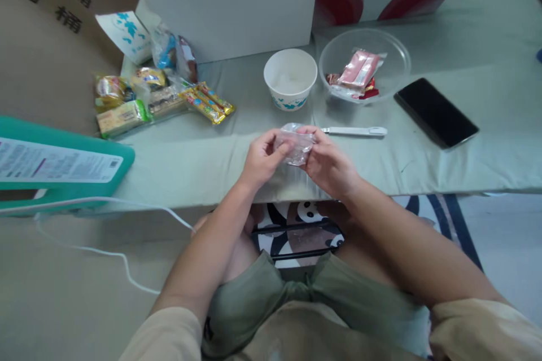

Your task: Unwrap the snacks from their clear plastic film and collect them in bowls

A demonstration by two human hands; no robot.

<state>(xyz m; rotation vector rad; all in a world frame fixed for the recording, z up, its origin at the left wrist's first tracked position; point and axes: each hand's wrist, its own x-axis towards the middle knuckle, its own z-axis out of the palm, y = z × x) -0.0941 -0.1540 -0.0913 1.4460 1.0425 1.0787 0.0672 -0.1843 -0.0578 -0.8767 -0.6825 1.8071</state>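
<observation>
Between my two hands is a crumpled clear plastic wrapper (297, 149), held above the cloth near the table's front edge. My left hand (263, 159) pinches its left side with thumb and fingers. On the other side my right hand (328, 163) grips it, fingers curled around the edge. Whether anything sits inside the plastic I cannot make out. Just beyond stands a white paper bowl (290, 76) with a blue-green leaf pattern. A white-handled knife (358, 131) lies right of my hands, its left end hidden behind my right hand.
A clear plastic bowl (396, 76) holds several wrapped packets. Right of it lies a black phone (436, 113). Packaged snacks (165, 98) cluster at the left, near a teal container (122, 161). White and red boxes (220, 5) line the back. A white cable (127, 262) hangs at lower left.
</observation>
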